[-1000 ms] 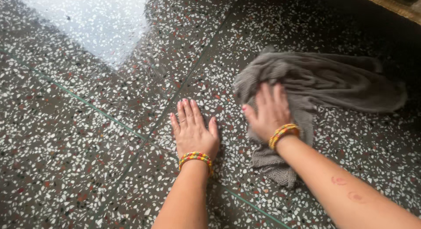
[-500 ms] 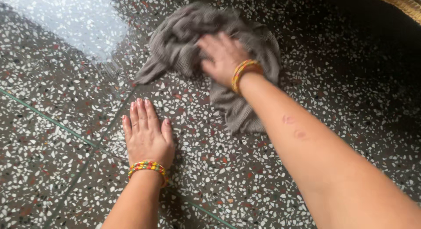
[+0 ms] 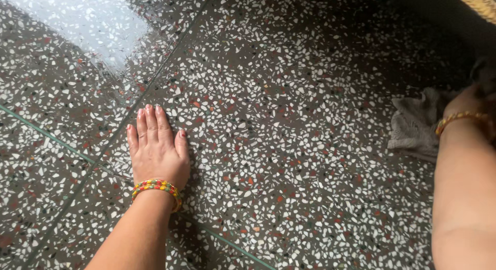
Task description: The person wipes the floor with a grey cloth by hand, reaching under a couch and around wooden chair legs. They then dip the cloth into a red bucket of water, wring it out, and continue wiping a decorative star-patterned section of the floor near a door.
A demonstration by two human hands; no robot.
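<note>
Two hands: left hand point(image 3: 155, 151) flat, fingers spread on speckled terrazzo floor point(image 3: 289, 120); right hand point(image 3: 467, 102) on crumpled grey cloth point(image 3: 416, 126), grip unclear.

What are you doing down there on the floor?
A person is down on a speckled terrazzo floor. The left hand lies flat on the floor, fingers spread, with a colourful beaded bracelet on the wrist. The right hand is far out at the right edge on a grey cloth, partly out of view. A shiny patch of light shows at top left.
</note>
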